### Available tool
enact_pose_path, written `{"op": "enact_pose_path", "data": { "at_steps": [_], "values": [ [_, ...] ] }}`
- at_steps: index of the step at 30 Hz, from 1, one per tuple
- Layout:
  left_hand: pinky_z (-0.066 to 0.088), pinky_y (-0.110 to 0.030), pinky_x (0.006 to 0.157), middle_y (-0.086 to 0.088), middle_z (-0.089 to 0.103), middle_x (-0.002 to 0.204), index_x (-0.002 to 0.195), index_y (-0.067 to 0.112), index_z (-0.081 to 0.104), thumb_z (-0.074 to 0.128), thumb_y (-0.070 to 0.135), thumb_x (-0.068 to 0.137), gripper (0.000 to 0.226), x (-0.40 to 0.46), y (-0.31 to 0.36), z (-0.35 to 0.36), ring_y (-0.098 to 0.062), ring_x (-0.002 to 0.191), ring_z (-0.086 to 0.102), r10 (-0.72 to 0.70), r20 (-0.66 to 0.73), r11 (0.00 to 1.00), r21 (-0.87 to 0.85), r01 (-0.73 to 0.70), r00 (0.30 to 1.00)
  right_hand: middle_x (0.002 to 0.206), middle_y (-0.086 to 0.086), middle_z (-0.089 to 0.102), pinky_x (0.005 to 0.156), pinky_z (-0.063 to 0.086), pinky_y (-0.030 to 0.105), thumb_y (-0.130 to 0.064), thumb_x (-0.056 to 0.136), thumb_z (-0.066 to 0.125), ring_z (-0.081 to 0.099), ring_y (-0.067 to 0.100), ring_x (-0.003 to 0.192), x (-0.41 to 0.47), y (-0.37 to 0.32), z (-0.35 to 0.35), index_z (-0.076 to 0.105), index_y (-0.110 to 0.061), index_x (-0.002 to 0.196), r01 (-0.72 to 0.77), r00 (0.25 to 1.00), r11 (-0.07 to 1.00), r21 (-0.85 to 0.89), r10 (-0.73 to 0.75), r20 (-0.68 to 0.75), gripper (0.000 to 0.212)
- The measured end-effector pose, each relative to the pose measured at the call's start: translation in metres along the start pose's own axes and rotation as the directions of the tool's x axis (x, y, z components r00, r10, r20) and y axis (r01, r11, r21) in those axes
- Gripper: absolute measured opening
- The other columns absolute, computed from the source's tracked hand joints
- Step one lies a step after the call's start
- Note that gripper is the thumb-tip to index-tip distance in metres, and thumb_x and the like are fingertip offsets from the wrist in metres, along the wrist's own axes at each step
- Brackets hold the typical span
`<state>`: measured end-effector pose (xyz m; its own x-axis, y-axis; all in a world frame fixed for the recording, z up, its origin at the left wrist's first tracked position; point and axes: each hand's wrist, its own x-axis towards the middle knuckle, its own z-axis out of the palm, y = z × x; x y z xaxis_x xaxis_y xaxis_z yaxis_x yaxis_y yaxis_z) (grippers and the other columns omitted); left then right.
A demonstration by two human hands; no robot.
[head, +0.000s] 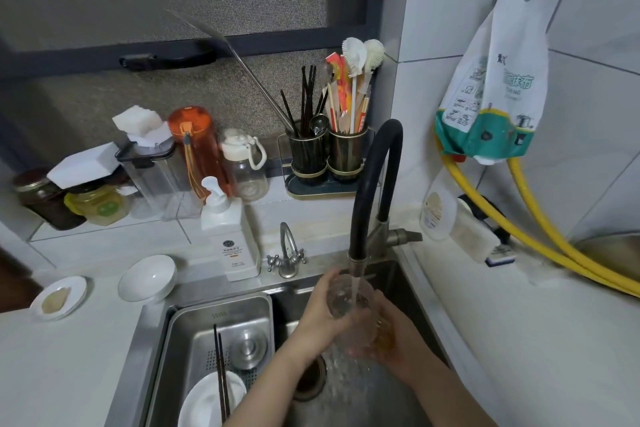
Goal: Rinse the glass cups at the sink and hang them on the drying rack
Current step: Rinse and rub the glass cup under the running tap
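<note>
Forearms reaching in from the bottom edge, over the sink [408,288]. Left hand [320,314] curled round a clear glass cup [348,300], fingers wrapped on its left side, mouth of the cup tipped up under the stream. Right hand [398,343] cupped against the lower right of the same glass, fingers curled under it; something amber just beside the knuckles, too blurred to name. Water falling from the black hose faucet [372,191] into the cup and spilling past the hands toward the drain [310,380]. Left of the hands, inside the basin, a steel drain tray [183,329] holding a white plate [204,406], dark chopsticks [221,378] laid across it, and a round steel lid [249,348]. Farther back on the counter, a white bowl [147,277] and a small saucer [59,298] on the left, a white pump bottle [230,236] and a small chrome tap [287,253] along the sink's rear edge. Behind those, on the ledge, jars, an orange bottle [197,149] and a utensil caddy [327,152] full of chopsticks and brushes. Yellow hose [540,236] and a hanging plastic bag [498,87] on the right wall.
</note>
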<state>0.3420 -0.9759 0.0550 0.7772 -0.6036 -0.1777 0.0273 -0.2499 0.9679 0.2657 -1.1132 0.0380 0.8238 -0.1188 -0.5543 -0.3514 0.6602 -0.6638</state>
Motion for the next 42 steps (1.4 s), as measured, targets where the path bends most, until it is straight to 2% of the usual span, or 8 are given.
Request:
{"op": "enact_pose_path", "data": {
  "at_steps": [4, 8, 11, 16, 21, 27, 32, 42],
  "values": [
    [0.042, -0.012, 0.097, 0.017, 0.047, 0.132, 0.142, 0.037, 0.023, 0.090, 0.041, 0.053, 0.111, -0.004, -0.020, -0.008, 0.003, 0.122, 0.047, -0.031, 0.037, 0.990, 0.136, 0.026, 0.999, 0.117, 0.016, 0.067, 0.098, 0.045, 0.061, -0.048, 0.082, 0.059, 0.065, 0.037, 0.105, -0.001, 0.003, 0.003, 0.064, -0.011, 0.119, -0.008, 0.999, 0.993, -0.114, 0.013, 0.038, 0.053],
    [0.042, -0.011, 0.095, 0.018, 0.051, 0.127, 0.136, 0.033, 0.034, 0.089, 0.050, 0.050, 0.104, -0.003, -0.026, -0.009, 0.007, 0.116, 0.049, -0.063, -0.027, 0.988, 0.138, 0.066, 0.998, 0.140, 0.031, 0.044, 0.104, 0.042, 0.049, -0.016, 0.102, 0.035, 0.048, 0.039, 0.126, -0.001, -0.002, 0.009, 0.042, 0.002, 0.138, 0.180, 0.982, 0.904, -0.388, -0.186, 0.023, 0.041],
    [0.039, 0.003, 0.078, 0.019, 0.051, 0.124, 0.134, 0.032, 0.037, 0.090, 0.035, 0.058, 0.092, -0.002, -0.024, -0.012, 0.015, 0.108, 0.047, -0.070, -0.071, 0.992, 0.098, 0.077, 0.995, 0.146, -0.004, 0.044, 0.093, 0.047, 0.023, -0.041, 0.095, 0.047, 0.048, 0.009, 0.125, -0.008, -0.004, 0.013, 0.035, -0.032, 0.144, 0.220, 0.976, 0.774, -0.594, -0.178, 0.129, 0.051],
    [0.041, -0.001, 0.083, 0.017, 0.053, 0.125, 0.138, 0.025, 0.035, 0.088, 0.031, 0.063, 0.092, 0.004, -0.024, -0.014, 0.013, 0.109, 0.052, -0.062, -0.036, 0.994, 0.089, 0.065, 0.997, 0.138, -0.016, 0.051, 0.096, 0.049, 0.021, -0.033, 0.088, 0.063, 0.051, 0.000, 0.124, -0.016, -0.005, -0.003, 0.036, -0.042, 0.139, 0.310, 0.950, 0.703, -0.640, -0.216, 0.224, 0.059],
    [0.040, 0.001, 0.080, 0.012, 0.051, 0.128, 0.138, 0.022, 0.036, 0.085, 0.030, 0.069, 0.085, 0.006, -0.020, -0.009, 0.010, 0.110, 0.052, -0.052, -0.080, 0.994, 0.087, 0.059, 0.995, 0.128, -0.018, 0.057, 0.102, 0.047, 0.031, -0.039, 0.073, 0.079, 0.055, -0.003, 0.118, -0.011, -0.008, 0.005, 0.041, -0.037, 0.136, 0.400, 0.910, 0.473, -0.785, -0.306, 0.279, 0.074],
    [0.045, -0.003, 0.072, 0.019, 0.056, 0.104, 0.101, 0.043, 0.045, 0.083, 0.008, 0.070, 0.060, 0.006, -0.007, 0.008, 0.018, 0.089, 0.057, 0.007, 0.039, 0.993, 0.118, -0.012, 0.999, 0.096, -0.024, 0.053, 0.078, 0.044, 0.003, -0.048, 0.064, 0.081, 0.050, -0.031, 0.087, -0.020, -0.017, 0.003, 0.050, -0.020, 0.119, 0.384, 0.892, 0.470, -0.795, -0.412, 0.186, 0.069],
    [0.047, -0.018, 0.096, 0.008, 0.058, 0.128, 0.125, 0.035, 0.049, 0.084, 0.014, 0.070, 0.069, -0.001, -0.021, -0.027, -0.001, 0.115, 0.057, -0.015, 0.034, 0.999, 0.051, 0.013, 0.999, 0.113, -0.005, 0.067, 0.088, 0.057, 0.033, -0.026, 0.068, 0.084, 0.065, 0.007, 0.104, -0.015, -0.002, 0.007, 0.055, -0.031, 0.121, 0.418, 0.897, 0.575, -0.704, -0.383, 0.220, 0.061],
    [0.038, -0.009, 0.100, 0.007, 0.053, 0.136, 0.133, 0.030, 0.046, 0.076, 0.033, 0.076, 0.064, -0.005, -0.021, -0.016, 0.005, 0.121, 0.049, 0.003, -0.035, 0.996, 0.095, 0.001, 0.999, 0.116, -0.008, 0.064, 0.081, 0.056, 0.024, -0.015, 0.073, 0.080, 0.063, 0.003, 0.105, -0.007, 0.003, 0.000, 0.050, -0.030, 0.127, 0.397, 0.902, 0.569, -0.720, -0.385, 0.194, 0.064]
  ]
}}
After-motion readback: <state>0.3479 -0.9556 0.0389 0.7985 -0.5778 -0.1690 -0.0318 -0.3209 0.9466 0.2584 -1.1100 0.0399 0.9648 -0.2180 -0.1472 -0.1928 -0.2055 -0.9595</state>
